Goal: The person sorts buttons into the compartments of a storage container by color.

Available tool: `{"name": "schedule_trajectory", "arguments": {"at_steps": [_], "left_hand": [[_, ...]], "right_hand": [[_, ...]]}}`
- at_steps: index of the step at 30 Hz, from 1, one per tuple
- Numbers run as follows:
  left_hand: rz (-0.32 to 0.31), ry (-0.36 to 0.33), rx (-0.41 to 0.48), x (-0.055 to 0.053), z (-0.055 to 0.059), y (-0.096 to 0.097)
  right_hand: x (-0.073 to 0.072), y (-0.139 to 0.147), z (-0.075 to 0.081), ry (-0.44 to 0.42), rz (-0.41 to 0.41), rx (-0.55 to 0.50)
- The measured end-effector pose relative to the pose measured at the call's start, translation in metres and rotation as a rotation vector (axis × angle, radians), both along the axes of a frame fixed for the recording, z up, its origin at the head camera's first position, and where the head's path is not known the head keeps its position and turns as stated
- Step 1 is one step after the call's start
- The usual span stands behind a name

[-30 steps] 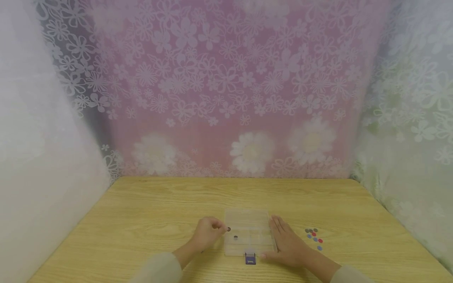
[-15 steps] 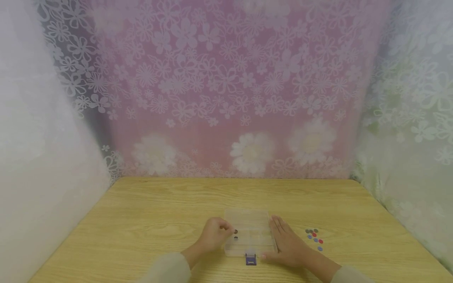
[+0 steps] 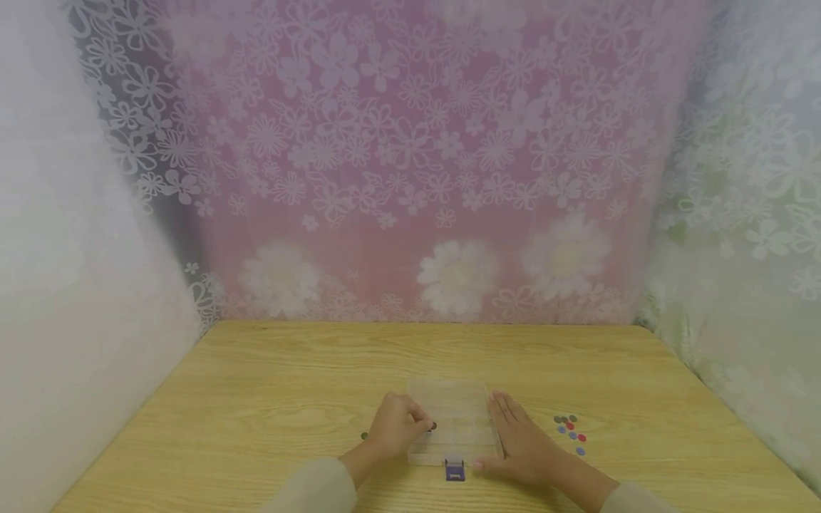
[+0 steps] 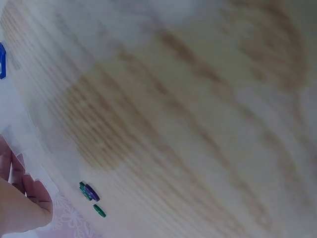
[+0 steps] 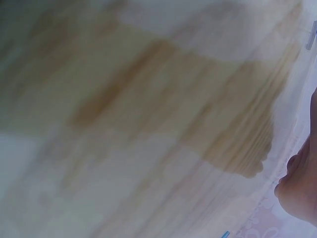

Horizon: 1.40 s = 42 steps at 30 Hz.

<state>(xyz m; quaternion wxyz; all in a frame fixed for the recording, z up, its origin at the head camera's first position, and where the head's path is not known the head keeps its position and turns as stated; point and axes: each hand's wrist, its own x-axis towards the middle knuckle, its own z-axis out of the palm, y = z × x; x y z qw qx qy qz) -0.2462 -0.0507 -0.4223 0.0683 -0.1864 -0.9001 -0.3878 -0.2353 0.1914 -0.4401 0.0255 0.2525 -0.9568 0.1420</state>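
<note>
Plastic box point(image 3: 449, 396) touches straight-fingered right hand point(image 3: 524, 438); left hand point(image 3: 394, 427) pinches dark round disc point(image 3: 434, 426).

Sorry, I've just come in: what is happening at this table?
A person's left hand pinches a small, round, dark disc over a clear plastic compartment box with a purple clasp. The right hand lies against the box's right side. On the yellow wood-grain table, small round red, blue and dark discs lie right of the box, with green and purple ones to its left.
</note>
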Motion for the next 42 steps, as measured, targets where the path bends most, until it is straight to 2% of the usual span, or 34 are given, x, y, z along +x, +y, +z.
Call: {"name": "schedule_trajectory", "arguments": {"at_steps": [6, 19, 23, 30, 42], "left_hand": [[0.006, 0.029, -0.006, 0.0, -0.001, 0.001], [0.061, 0.024, -0.027, 0.002, -0.002, 0.004], [0.045, 0.033, -0.004, 0.002, -0.003, 0.001], [-0.021, 0.063, 0.073, 0.001, -0.002, -0.007], [-0.043, 0.047, 0.102, -0.001, 0.0, -0.024]], "right_hand": [[0.0, 0.001, -0.001, 0.018, 0.006, 0.013], [0.001, 0.001, -0.002, 0.013, 0.005, 0.01], [0.001, 0.001, -0.002, -0.004, 0.006, 0.002], [0.0, 0.001, -0.001, -0.024, 0.005, 0.004], [0.0, 0.002, 0.001, -0.002, 0.019, 0.01]]}}
